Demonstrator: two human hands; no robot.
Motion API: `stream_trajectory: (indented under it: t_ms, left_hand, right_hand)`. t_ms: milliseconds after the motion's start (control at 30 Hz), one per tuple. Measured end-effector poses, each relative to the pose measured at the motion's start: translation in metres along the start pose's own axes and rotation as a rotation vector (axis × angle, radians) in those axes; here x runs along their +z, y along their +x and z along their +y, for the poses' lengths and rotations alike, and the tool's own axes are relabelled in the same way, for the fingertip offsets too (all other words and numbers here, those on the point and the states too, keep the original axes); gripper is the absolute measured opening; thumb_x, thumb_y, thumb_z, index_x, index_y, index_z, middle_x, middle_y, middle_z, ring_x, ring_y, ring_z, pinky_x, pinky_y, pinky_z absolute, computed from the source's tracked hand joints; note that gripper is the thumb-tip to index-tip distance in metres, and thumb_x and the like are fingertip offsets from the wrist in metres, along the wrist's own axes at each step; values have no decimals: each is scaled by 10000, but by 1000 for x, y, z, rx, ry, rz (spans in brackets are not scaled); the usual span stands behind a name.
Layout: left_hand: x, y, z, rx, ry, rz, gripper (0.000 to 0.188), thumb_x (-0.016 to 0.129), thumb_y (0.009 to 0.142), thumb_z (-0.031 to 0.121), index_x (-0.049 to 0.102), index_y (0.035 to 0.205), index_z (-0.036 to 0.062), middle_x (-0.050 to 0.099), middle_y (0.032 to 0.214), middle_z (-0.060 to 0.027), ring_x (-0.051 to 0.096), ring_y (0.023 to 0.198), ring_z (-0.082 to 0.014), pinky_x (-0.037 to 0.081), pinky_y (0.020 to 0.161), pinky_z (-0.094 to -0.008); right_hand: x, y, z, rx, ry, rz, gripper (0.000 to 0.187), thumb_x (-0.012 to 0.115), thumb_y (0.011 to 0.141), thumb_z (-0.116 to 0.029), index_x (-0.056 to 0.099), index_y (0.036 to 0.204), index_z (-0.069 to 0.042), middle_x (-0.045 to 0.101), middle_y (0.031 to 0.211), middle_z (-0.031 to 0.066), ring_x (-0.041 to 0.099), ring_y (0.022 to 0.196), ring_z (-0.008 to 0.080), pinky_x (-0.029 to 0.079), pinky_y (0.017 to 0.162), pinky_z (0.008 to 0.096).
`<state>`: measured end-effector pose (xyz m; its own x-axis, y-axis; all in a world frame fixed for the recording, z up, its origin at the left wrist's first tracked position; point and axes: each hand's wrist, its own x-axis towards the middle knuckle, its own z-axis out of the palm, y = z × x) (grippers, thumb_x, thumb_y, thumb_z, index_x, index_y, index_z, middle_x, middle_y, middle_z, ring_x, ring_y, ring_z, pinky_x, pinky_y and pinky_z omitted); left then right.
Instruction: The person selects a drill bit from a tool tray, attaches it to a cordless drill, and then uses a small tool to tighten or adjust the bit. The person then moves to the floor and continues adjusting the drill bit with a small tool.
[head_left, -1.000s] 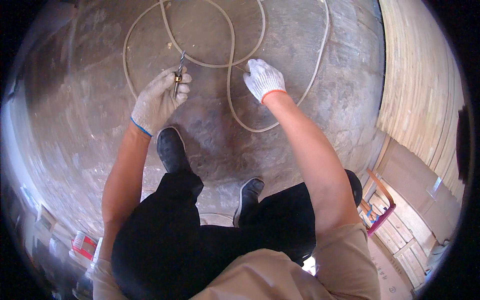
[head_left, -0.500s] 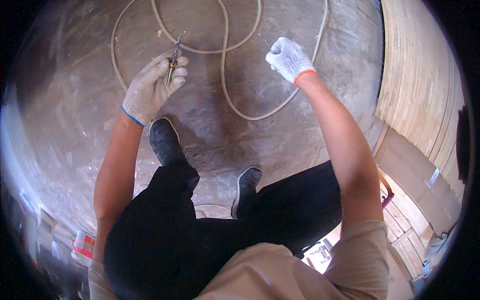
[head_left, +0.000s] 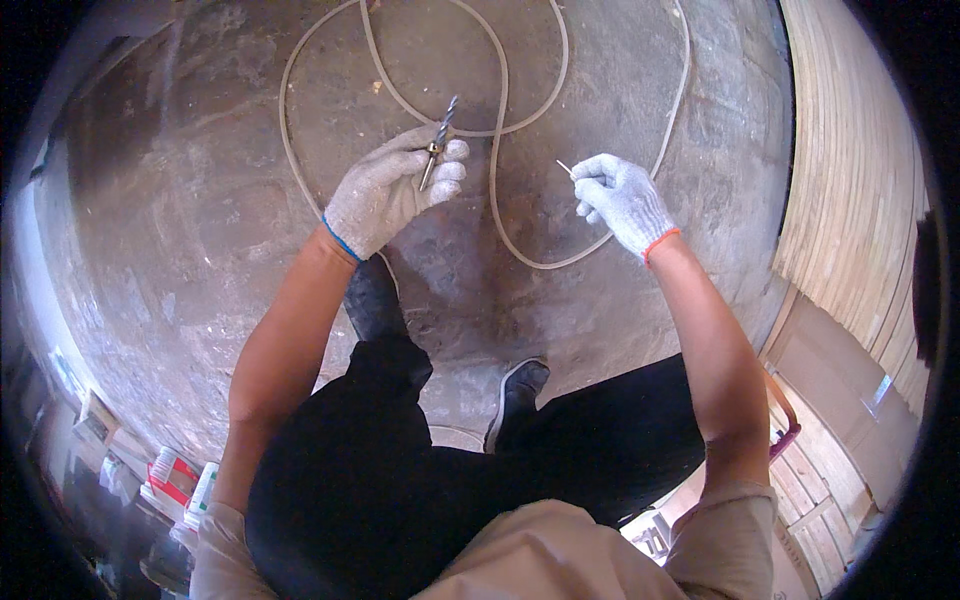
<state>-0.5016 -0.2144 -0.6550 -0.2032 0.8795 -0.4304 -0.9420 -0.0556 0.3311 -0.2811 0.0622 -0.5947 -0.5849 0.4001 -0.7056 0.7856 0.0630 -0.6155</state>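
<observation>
My left hand (head_left: 378, 197), in a white knit glove with a blue cuff edge, pinches a drill bit (head_left: 446, 121). A brass-coloured collar sits round the bit's middle, with the spiral flutes pointing up and away from me and the smooth shank toward me. Off to the right, my right hand (head_left: 628, 203), gloved in white with an orange cuff edge, is closed on a thin, light metal rod (head_left: 564, 166). Only the rod's tip sticks out past the fingers; the remainder is hidden. The two hands are apart, both held above the floor.
A pale hose (head_left: 497, 185) lies in loops over the worn concrete floor (head_left: 200, 250). Along the right stand stacked wooden boards (head_left: 840, 170), with a cardboard sheet (head_left: 825, 370) nearer me. Red and white containers (head_left: 178, 478) are at lower left. My dark shoes (head_left: 522, 385) rest below.
My left hand has shifted right with the drill bit, while my right hand has come lower and slightly right with the rod. The hands are nearer each other. The whole view has shifted somewhat.
</observation>
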Motion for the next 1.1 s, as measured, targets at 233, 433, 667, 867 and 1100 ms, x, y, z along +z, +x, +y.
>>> stream_trajectory:
  t_ms: [233,433,667,867,1100]
  left_hand:
    - [1,-3,-2,11,-4,59,481,615,1061,61,527,1521,-46,674,1382,-201,708,1163,-285,616,1025,-422]
    - [-46,-15,17,126,-78,101,441,644,1017,19,570,1445,-58,670,1277,-162,671,1108,-247,606,980,-392]
    - [-47,-24,6,79,-72,185,380,614,1043,30,601,1419,-19,681,1247,-125,688,1056,-223,623,960,-369]
    - [-53,-26,4,112,-66,231,442,596,1011,12,580,1450,-33,670,1244,-137,681,1062,-248,611,976,-413]
    - [-47,-22,10,88,12,242,449,594,1004,28,579,1449,-33,660,1242,-131,663,1074,-246,603,985,-409]
  right_hand:
    - [-7,10,5,56,105,89,338,667,1025,-138,689,1314,37,764,973,112,744,770,171,604,669,332]
    - [17,23,13,60,187,2,399,604,1037,-118,641,1411,14,759,1002,130,746,805,195,614,706,337]
    - [166,36,54,-54,191,198,306,707,992,-253,776,1232,-77,794,1212,225,755,1177,403,583,1043,470]
    - [232,7,17,-372,-62,381,116,717,983,-132,755,1086,-94,787,1019,219,753,999,446,592,912,543]
    - [198,26,41,-305,8,630,191,704,1027,-147,762,1195,-76,808,1125,202,774,1057,406,595,957,496]
